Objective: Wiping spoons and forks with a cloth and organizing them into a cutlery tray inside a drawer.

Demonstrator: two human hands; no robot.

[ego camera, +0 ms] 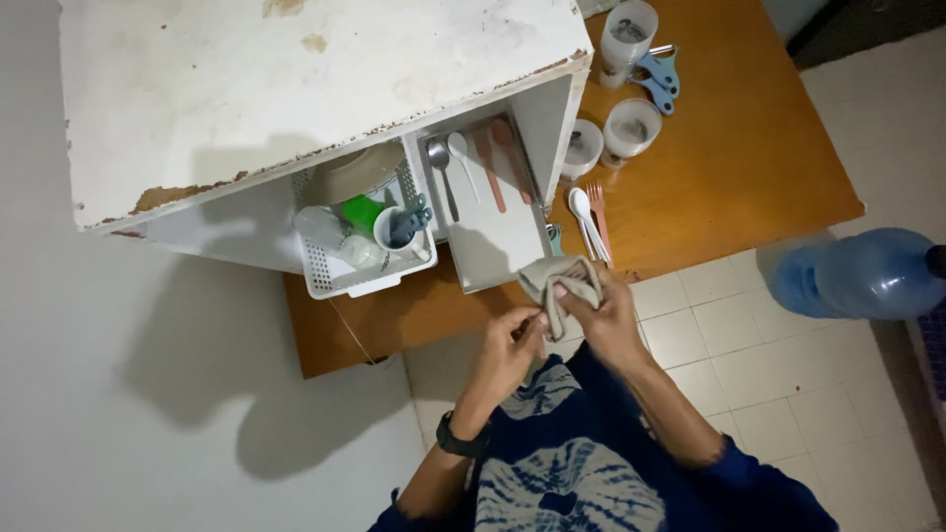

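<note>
- A white cabinet (pixel 296 89) with chipped, worn paint filled the upper left of the view, standing over the left end of the counter.
- The orange-brown wooden counter (pixel 749 167) ran from beneath the cabinet out to the right, above a pale tiled floor (pixel 838 394).
- A large blue water bottle (pixel 857 274) lay on its side over the floor at the right edge, well apart from the counter's things.
- A white slotted basket (pixel 325 276) sat under the cabinet, holding a pale bowl (pixel 355 172), a green cup (pixel 363 210), a clear glass (pixel 320 229) and a white mug (pixel 394 232).
- Just beside the basket, a grey tray (pixel 498 246) carried a metal spoon (pixel 440 167), a white spoon (pixel 461 158) and two pinkish utensils (pixel 490 167).
- Three clear cups (pixel 631 128) stood on the counter to the right of the cabinet, one further back with a blue tool (pixel 658 79) lying next to it.
- A pink fork (pixel 597 212) and white spoons (pixel 583 217) lay together on the counter near the tray's right edge.
- A grey-beige cloth (pixel 564 281) was held at the counter's front edge, just below the tray and the loose cutlery.
- The right hand (pixel 606 315) was closed around the cloth, with the fabric bunched over its fingers.
- The left hand (pixel 512 345), with a dark watch (pixel 458 438) at its wrist, pinched the hanging lower end of the same cloth between its fingertips.
</note>
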